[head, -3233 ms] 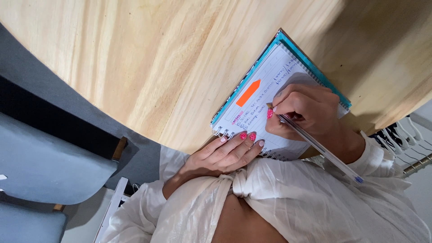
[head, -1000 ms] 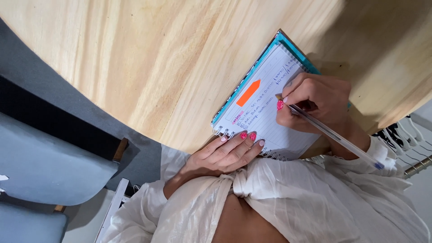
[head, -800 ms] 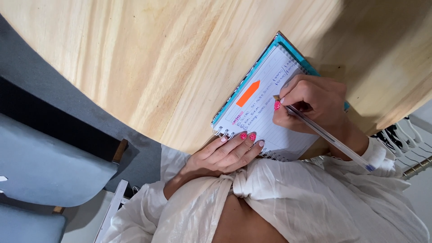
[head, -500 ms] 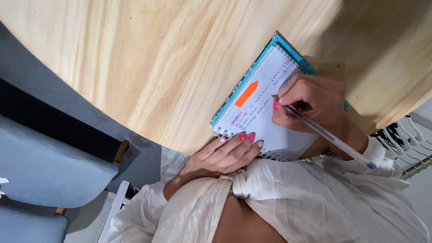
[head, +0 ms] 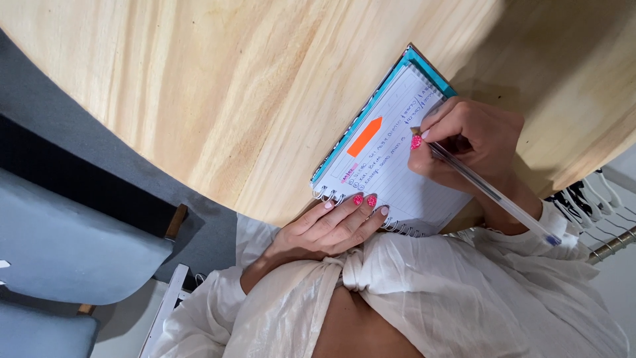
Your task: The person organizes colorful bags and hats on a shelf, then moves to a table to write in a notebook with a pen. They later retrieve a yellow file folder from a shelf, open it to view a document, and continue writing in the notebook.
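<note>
right hand (head: 474, 142): fingers closed around a clear ballpoint pen (head: 490, 192), pinching it near the tip; the tip rests on the lined page, the blue-capped end slants back toward the sleeve.
left hand (head: 331, 225): lies flat and relaxed, holding nothing; its pink-nailed fingertips (head: 363, 200) rest on the wire spiral at the near edge of the notebook.
spiral notebook (head: 391, 152): open on the round wooden table (head: 218, 86), near the table's edge and right in front of the person; a teal cover edge shows along its far side; it lies at a slant.
orange arrow sticker (head: 365, 136): stuck on the page, left of the pen tip and apart from it.
handwriting: a few short lines between the sticker and the pen tip; too small to tell more.
change since earlier: over the last second the right hand has kept its place near the far end of the page; about three seconds ago it sat lower on the page, closer to the body. the left hand and the notebook have not shifted.
surroundings: grey upholstered chair (head: 73, 252) at the left, on a dark floor; white shirt (head: 464, 298) below; a rack of hangers (head: 599, 205) at the right edge.
</note>
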